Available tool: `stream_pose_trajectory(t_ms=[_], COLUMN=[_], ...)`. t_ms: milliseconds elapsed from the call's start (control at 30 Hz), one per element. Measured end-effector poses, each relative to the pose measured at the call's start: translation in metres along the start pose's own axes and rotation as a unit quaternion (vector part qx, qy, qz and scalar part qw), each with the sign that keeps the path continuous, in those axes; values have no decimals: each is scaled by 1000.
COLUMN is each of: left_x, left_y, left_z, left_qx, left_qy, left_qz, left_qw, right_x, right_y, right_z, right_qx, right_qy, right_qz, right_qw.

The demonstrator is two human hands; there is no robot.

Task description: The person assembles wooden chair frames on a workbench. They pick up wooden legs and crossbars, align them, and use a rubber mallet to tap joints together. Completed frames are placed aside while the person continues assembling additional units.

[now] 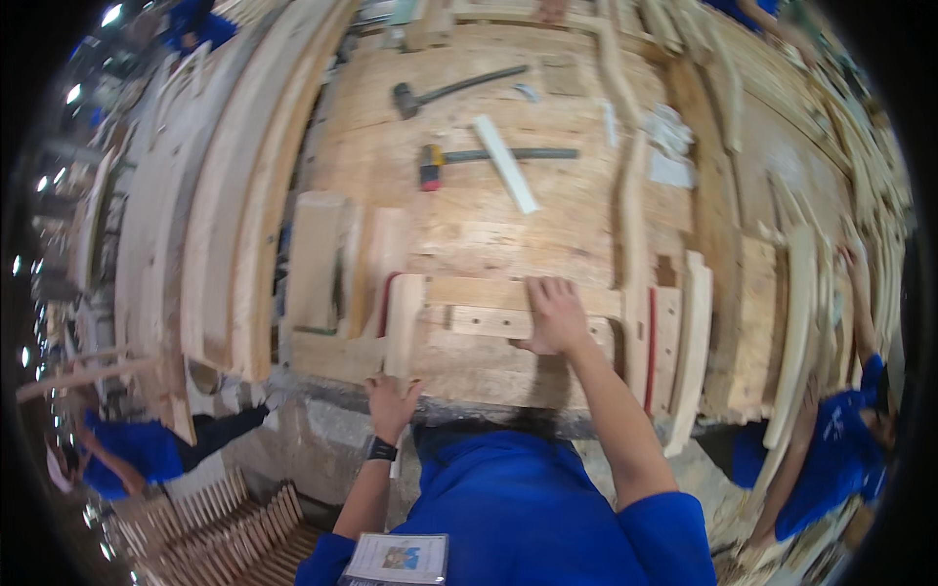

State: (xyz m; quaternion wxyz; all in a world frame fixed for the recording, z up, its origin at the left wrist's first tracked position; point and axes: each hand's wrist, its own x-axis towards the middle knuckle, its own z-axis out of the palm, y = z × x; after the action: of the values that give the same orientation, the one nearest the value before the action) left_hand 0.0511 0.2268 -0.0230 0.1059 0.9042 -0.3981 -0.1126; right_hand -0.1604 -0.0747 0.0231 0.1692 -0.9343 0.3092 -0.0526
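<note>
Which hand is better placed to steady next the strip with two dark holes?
Probably the right hand: it is at the right end of the strip; the left hand is farther off, by the left rail.

head-worn fisheye, facing steeply down, close over workbench (576,220)

Red-tipped hammer (471,155) (pale strip (507,168) across it), dark hammer (463,87) beyond

Woodwkg wkshop | hammers (459,87) on wd bench (572,220) | lg timber planks (227,210) alongside
</note>
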Motion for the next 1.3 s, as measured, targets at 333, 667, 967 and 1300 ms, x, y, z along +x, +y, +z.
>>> stream_pose_trajectory(t_ms=[333, 667, 967, 1300], left_x=[-4, -4, -10, -9], left_y=[9, 26, 26, 18], left_z=[-6, -13, -14, -14], left_qx=[-92, -103, -103, -95], left_qy=[-23, -44, -52, -26], left_qz=[-63, -114, -97, -71], left_qw=[994, 987, 989, 993], right_x=[6, 6, 3, 4], right_y=[-9, -9, -7, -9], right_z=[0, -2, -2, -1], right_qx=[3, -6, 0, 11], right_qy=[-20, -21, -16, -11], right_qz=[10, -3, -5, -5], right_qw=[1000, 1000, 1000, 1000])
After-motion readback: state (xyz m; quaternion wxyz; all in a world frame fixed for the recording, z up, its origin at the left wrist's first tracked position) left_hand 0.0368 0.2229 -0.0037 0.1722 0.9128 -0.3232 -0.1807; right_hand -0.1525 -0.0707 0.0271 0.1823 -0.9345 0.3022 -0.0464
